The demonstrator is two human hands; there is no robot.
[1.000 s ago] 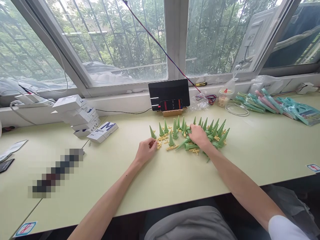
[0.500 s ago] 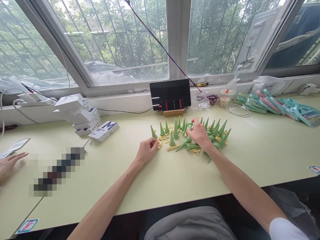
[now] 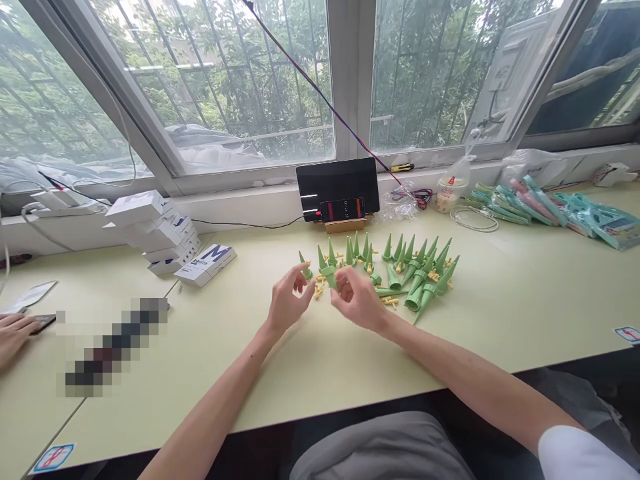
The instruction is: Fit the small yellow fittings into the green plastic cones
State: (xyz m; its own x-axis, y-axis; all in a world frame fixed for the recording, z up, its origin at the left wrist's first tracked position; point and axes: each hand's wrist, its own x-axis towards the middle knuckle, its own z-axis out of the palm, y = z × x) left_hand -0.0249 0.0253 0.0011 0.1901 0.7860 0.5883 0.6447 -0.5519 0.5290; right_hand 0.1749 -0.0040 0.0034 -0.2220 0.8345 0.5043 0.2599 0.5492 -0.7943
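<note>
My right hand (image 3: 359, 297) pinches a green plastic cone (image 3: 328, 275), its wider end turned up toward my left. My left hand (image 3: 289, 297) is just left of that cone, thumb and fingers curved apart, with nothing visible between them. Behind and to the right, several green cones (image 3: 387, 248) stand upright, some with yellow pieces at their sides. Other cones lie tilted or on their sides, such as the one with its round end (image 3: 413, 301) facing me. Small yellow branched pieces (image 3: 389, 302) are scattered among them.
A phone (image 3: 343, 210) showing a timer leans on a black tablet (image 3: 337, 180) by the window. White boxes (image 3: 160, 230) are stacked at the left. Another person's hand (image 3: 14, 337) is at the far left edge. Bagged teal items (image 3: 595, 217) lie at the right.
My right hand has moved left from the middle of the cones, bringing a green cone close to my left hand. The left hand's fingers have opened and lifted slightly.
</note>
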